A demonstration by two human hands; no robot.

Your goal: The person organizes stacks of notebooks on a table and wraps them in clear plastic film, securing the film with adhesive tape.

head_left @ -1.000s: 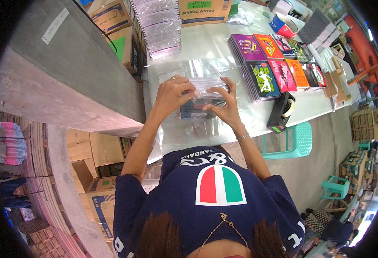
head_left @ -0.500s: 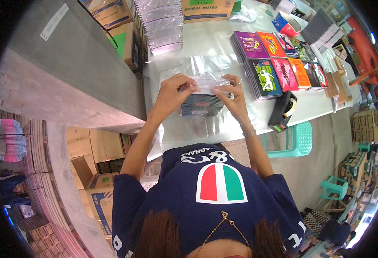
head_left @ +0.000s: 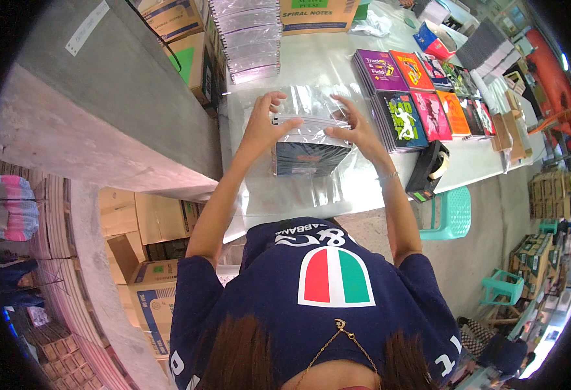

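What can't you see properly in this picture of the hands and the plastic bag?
- Head view: the top of the dark book stack is hidden by the clear plastic bag and its glare.
- The left hand and right hand cover the bag's side edges.
- The tape dispenser is too small to show details.
- The box is cut off by the top edge.

We see a bright, evenly daylit scene through a round fisheye frame with black corners. Straight edges bow near the rim, most along the grey concrete ledge (head_left: pixel 103 110) at left. The white table (head_left: pixel 337 65) reflects soft glare, and the clear plastic sheet (head_left: pixel 311 104) shows pale highlights. Shadows are faint and short. The centre is fairly sharp; the outer ring, with the stacked cardboard boxes (head_left: pixel 149 227), looks softer and squeezed.
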